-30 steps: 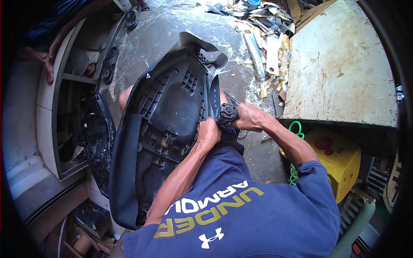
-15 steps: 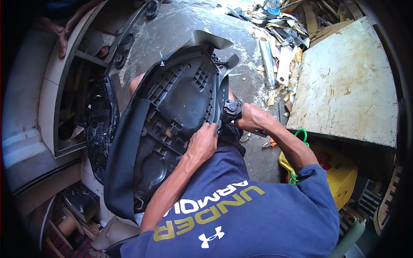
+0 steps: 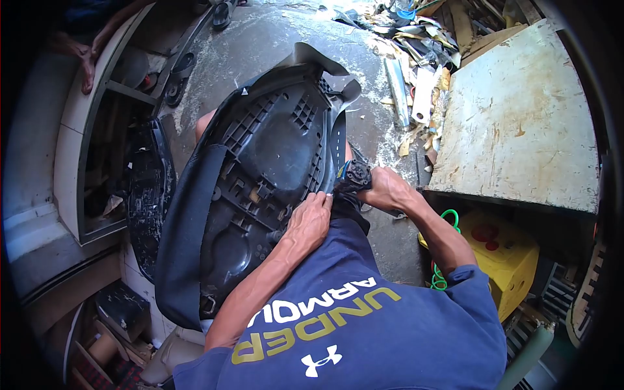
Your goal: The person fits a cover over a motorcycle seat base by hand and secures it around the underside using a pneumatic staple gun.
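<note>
A long black plastic seat base (image 3: pixel 276 153) lies underside up across the lap, with ribs and moulded hollows showing. Black cover material (image 3: pixel 185 244) wraps its left side, and loose flaps (image 3: pixel 311 57) stand up at the far end. My left hand (image 3: pixel 311 220) presses the cover edge against the base's right rim, fingers closed together. Beside that rim, my right hand (image 3: pixel 388 189) is wrapped round a black tool (image 3: pixel 355 177) resembling a staple gun. The tool's front end is close to the left fingertips; whether it touches the rim cannot be made out.
Another black seat base (image 3: pixel 151 195) leans at the left by a shelf frame (image 3: pixel 131 92). Scraps (image 3: pixel 422 45) are heaped at the back right, near a worn board (image 3: pixel 517 117). A yellow container (image 3: pixel 504 253) and green hose (image 3: pixel 437 276) are at the right. Someone's bare foot (image 3: pixel 86 75) shows upper left.
My left hand has moved down along the rim, its fingers now flatter on the edge. The tool in my right hand has drawn slightly right of the rim. The camera view has shifted.
</note>
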Available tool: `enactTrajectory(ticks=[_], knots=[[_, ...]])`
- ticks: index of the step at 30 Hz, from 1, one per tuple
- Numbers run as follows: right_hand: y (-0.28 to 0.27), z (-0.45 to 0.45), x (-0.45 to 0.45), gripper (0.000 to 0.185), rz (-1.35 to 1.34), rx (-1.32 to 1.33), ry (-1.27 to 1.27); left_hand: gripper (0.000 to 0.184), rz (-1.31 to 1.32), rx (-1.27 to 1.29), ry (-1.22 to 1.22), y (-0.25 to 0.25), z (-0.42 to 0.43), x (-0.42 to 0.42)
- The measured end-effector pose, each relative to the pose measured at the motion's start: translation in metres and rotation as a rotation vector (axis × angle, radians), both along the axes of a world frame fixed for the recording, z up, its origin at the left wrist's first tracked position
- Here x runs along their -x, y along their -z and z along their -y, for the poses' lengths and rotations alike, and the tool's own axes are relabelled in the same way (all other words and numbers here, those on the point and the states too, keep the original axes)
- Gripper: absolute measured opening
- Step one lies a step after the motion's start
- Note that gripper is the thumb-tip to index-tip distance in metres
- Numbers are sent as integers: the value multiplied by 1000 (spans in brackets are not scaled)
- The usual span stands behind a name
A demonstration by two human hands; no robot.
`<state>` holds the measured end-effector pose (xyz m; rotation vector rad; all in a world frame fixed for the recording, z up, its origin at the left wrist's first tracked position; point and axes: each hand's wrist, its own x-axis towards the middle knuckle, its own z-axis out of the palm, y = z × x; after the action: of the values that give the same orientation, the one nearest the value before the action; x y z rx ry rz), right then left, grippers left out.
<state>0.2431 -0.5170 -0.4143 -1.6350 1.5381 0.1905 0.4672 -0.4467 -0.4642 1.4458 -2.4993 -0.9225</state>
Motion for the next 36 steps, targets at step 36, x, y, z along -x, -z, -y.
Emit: enactTrajectory(ticks=[36], knots=[[173, -110, 19, 47, 257, 382, 1013, 14, -24, 124, -108, -18, 21, 19]])
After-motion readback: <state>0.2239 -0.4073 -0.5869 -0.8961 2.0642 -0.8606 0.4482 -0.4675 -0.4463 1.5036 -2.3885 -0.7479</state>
